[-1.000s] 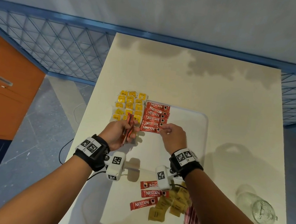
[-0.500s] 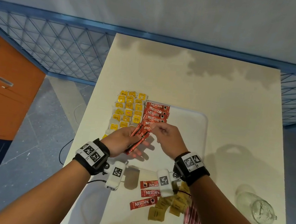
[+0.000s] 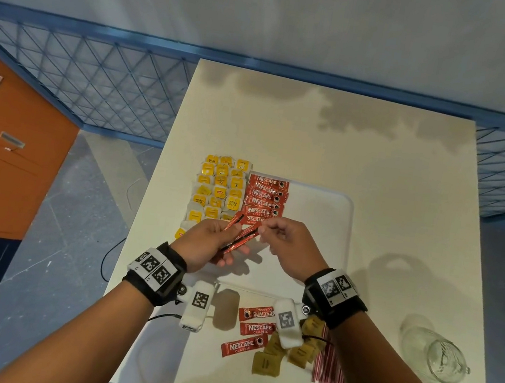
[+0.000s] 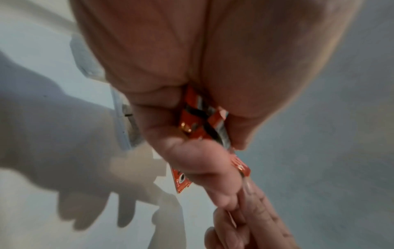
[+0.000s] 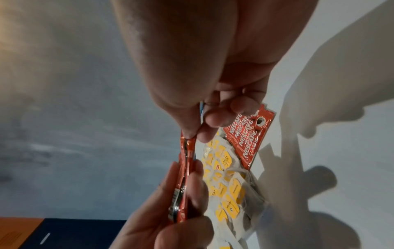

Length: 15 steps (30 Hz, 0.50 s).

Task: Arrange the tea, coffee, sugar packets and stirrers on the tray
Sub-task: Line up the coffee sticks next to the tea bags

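Red packets in hand: a small bunch of coffee sachets was held above the near left part of the tray, fanned out at an angle.
Left hand: the left hand clasped the lower ends of the sachets, thumb over the top and fingers curled beneath; the left wrist view showed the same bunch pressed into the palm.
Right hand: the right hand pinched the upper tip of one sachet between thumb and forefinger; the right wrist view confirmed the pinch on the strip.
Tray: the white tray lay on the cream table, hands hovering over it.
Coffee row: an overlapping column of red sachets lay along the tray's left side, just beyond the hands.
Tea: yellow-tagged tea bags lay in rows just left of the coffee column, touching it; whether on the tray or its edge could not be told.
Loose stock, near edge: three more coffee sachets, brown sugar packets and a bundle of red stirrers lay off the tray, close to the person.
Glassware: a clear glass jar lay at the near right of the table.
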Tool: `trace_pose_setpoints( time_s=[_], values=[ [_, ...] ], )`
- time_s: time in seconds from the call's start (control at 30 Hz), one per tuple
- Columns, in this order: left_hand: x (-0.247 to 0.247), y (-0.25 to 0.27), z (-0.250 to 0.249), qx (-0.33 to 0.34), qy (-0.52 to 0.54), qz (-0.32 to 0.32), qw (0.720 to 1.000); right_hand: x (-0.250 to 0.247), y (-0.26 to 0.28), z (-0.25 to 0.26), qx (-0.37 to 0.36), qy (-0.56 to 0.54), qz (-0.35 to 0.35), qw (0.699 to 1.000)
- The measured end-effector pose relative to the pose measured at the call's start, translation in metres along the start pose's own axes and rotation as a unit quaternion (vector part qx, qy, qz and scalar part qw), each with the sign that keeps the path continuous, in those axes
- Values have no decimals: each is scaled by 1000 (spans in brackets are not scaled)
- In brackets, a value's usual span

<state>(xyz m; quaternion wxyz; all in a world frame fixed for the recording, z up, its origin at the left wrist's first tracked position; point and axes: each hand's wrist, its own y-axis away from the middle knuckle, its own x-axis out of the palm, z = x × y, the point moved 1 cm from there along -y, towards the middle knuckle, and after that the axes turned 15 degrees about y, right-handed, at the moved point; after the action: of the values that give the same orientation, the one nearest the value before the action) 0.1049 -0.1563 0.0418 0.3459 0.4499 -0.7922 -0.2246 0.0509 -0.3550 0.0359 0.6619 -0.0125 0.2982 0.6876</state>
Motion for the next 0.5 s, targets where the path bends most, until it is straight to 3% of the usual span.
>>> trace_pose_setpoints(
  time_s=[0.17, 0.5],
  values=[
    [-5, 4, 0, -17, 41, -8, 999, -15, 10, 5, -2, -73, -19, 997],
    [-1, 3, 1, 104, -80, -75, 988, -22, 27, -9, 45, -62, 7, 997]
  ],
)
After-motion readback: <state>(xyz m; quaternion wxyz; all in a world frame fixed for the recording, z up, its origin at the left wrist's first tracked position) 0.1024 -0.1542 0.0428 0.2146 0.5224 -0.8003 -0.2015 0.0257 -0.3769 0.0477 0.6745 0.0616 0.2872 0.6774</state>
